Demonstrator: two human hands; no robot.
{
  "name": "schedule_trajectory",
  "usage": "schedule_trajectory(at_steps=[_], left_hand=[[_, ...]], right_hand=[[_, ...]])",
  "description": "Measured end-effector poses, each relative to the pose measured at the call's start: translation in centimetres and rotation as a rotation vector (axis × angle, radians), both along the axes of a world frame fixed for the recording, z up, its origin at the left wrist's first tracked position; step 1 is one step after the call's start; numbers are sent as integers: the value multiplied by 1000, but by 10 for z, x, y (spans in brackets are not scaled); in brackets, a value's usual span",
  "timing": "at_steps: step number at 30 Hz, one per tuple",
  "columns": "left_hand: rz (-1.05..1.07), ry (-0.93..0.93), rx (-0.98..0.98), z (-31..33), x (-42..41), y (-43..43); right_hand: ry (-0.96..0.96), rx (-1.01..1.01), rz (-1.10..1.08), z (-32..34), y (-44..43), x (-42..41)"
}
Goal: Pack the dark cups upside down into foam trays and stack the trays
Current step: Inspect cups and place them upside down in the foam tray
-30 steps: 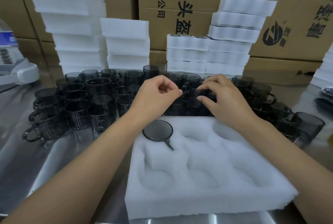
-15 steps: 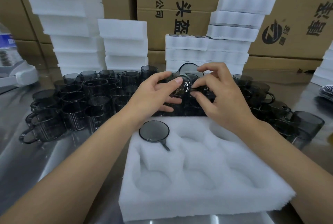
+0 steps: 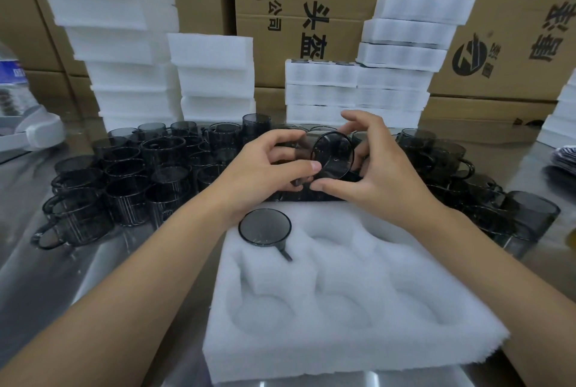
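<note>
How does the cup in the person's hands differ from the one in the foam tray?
The held cup is tipped on its side, one round end facing the camera; the tray cup sits upside down. The held cup is gripped by the left hand and right hand; the tray cup rests untouched in the far-left pocket of the foam tray. Both are dark, see-through.

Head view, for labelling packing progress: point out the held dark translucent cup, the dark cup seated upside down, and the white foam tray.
Held dark translucent cup (image 3: 333, 154): head view, its round end facing camera.
Seated upside-down dark cup (image 3: 265, 227): head view, centre of base.
White foam tray (image 3: 343, 352): head view, bare front wall.
</note>
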State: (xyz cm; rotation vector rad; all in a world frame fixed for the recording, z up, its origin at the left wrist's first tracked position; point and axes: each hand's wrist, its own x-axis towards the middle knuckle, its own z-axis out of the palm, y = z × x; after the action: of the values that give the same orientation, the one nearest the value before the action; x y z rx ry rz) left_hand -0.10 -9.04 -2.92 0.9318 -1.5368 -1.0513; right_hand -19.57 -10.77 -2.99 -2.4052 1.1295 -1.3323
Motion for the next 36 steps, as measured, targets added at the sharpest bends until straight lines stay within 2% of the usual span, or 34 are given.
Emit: schedule_trajectory(at_steps=[8,14,27,36], left_hand=[[25,41,-19,0,-1,1],[69,-19,-24,0,-1,1],[53,62,103,5,-5,4],[64,1,59,5,-4,7]], right_hand=[[40,-100,51,0,1,1],[108,-160,65,1,2,0],[-31,-87,68,1,2,1],[-76,97,133,10,7,-2]])
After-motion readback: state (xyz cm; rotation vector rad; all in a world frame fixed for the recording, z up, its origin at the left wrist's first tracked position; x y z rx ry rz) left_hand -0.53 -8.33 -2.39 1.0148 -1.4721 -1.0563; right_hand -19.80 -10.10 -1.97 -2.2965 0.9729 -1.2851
